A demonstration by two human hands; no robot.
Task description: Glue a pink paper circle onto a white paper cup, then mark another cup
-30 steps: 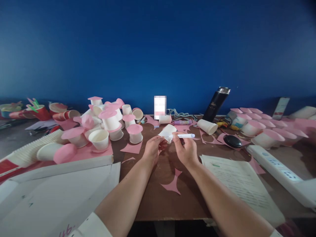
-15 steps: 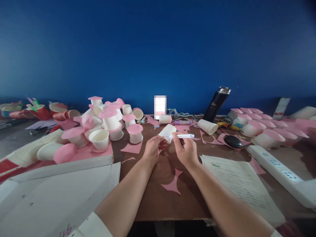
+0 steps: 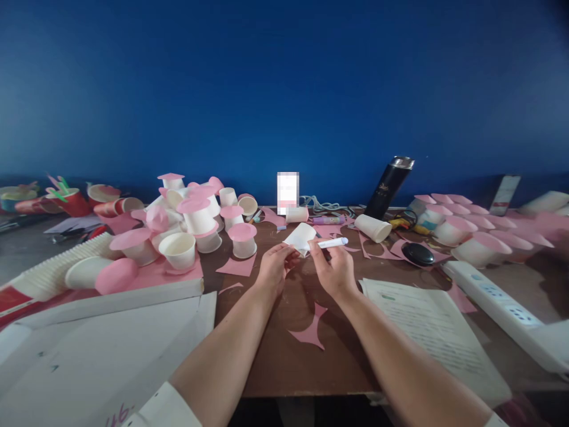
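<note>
My left hand [image 3: 276,265] is closed, its fingertips pinching the near edge of a small white paper piece [image 3: 300,235]. Whether that piece is flat or part of a cup, I cannot tell. A white marker [image 3: 332,242] is held between the thumb and fingers of my right hand [image 3: 334,268], lying nearly level with one end pointing right. Its other end is at the white piece, where my right thumb covers it. Below both hands, a curved pink paper scrap [image 3: 312,331] lies on the brown table [image 3: 306,375].
Paper cups with pink paper tops [image 3: 195,216] crowd the left. More topped cups [image 3: 482,246] stand at right. A black flask [image 3: 387,190] leans near the blue wall. A power strip [image 3: 493,296], printed sheets [image 3: 427,326], a black mouse-like object [image 3: 418,254] and a white board [image 3: 111,350] surround my arms.
The marker has tilted slightly, its right end shifting a little left. Both hands keep nearly the same place and grip.
</note>
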